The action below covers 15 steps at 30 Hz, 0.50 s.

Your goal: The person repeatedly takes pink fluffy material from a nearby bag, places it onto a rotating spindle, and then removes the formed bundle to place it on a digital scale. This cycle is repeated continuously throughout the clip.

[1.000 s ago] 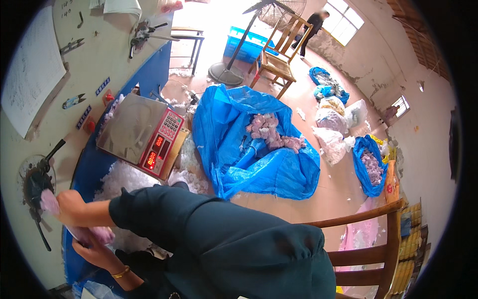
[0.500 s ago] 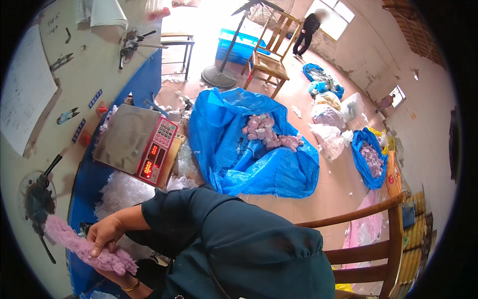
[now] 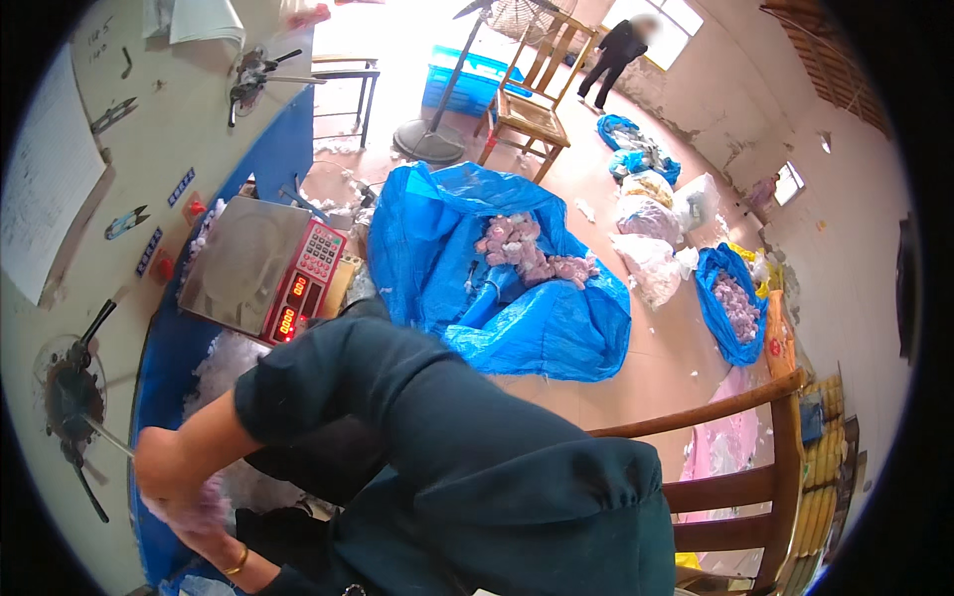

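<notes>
My right hand (image 3: 171, 465) is at the lower left, close to the tip of a thin metal rod (image 3: 107, 437). The rod sticks out of a dark clamp-like fixture (image 3: 74, 399) on the pale worktop. My right fingers are hidden and smeared by motion. A pink plush piece (image 3: 202, 505), bunched up and partly covered, lies between my two hands. Below it, my left hand (image 3: 211, 545), with a gold bracelet at the wrist, closes around the plush; its fingertips do not show.
A red digital scale (image 3: 298, 283) stands beyond my right forearm. White stuffing (image 3: 224, 370) lies below it. A large blue sack (image 3: 537, 348) holds pink plush pieces. A wooden chair (image 3: 730, 487) is at the right; a second person (image 3: 614, 58) stands far back.
The long pink plush piece has come off the rod, now bare, and is bunched at my hands. My right hand has moved left and down toward the rod's tip.
</notes>
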### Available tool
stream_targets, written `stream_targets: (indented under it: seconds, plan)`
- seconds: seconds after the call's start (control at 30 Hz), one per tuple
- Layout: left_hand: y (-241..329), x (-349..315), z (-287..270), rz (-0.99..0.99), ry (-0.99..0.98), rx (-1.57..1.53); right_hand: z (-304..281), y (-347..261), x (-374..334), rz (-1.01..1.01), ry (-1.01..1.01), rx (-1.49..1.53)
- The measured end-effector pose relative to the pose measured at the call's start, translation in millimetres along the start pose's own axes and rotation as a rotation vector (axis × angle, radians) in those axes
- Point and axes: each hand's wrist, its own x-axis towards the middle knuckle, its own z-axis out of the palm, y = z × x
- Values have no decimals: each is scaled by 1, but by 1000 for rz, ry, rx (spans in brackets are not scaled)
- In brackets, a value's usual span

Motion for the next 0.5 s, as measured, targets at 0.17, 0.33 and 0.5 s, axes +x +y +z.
stream_targets:
  seconds: [0.17,0.33,0.5]
  plan:
    - [39,35,2,-835,412,-958,-17,-3,11,165,109,-201]
    - [78,12,1,-924,346,-893,12,26,24,110,215,-91]
    - [67,25,3,-619,252,-566,-6,47,65,183,292,-11]
